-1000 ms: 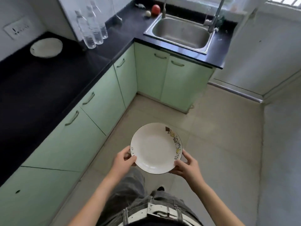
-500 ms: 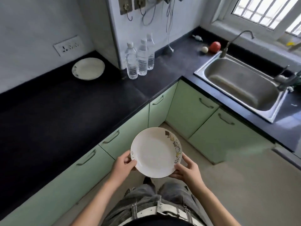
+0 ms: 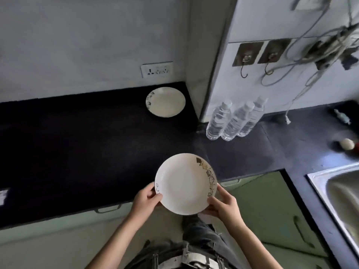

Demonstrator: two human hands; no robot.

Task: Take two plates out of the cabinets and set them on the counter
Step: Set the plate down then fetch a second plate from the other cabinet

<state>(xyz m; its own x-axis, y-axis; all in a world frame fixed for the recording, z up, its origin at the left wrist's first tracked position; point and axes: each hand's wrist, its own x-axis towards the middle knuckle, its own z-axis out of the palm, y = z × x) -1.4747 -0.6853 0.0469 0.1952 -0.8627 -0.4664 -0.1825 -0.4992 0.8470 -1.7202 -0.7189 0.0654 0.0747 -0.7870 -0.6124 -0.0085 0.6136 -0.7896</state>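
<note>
I hold a white plate (image 3: 184, 183) with a dark patterned rim between both hands, level, over the front edge of the black counter (image 3: 77, 152). My left hand (image 3: 145, 199) grips its left rim and my right hand (image 3: 223, 204) grips its lower right rim. A second white plate (image 3: 165, 101) lies flat on the counter at the back, close to the wall corner. The green cabinet doors (image 3: 262, 200) below the counter are shut.
Three water bottles (image 3: 233, 121) stand on the counter right of the corner pillar. A steel sink (image 3: 342, 200) sits at the right edge. A wall socket (image 3: 157, 69) is behind the far plate. Hooks and cables (image 3: 291, 61) hang on the wall. Small round items (image 3: 346, 144) lie near the sink.
My view has swung left and toward the counter. The held plate has come from over the floor to over the counter's front edge. Both hands keep their grip.
</note>
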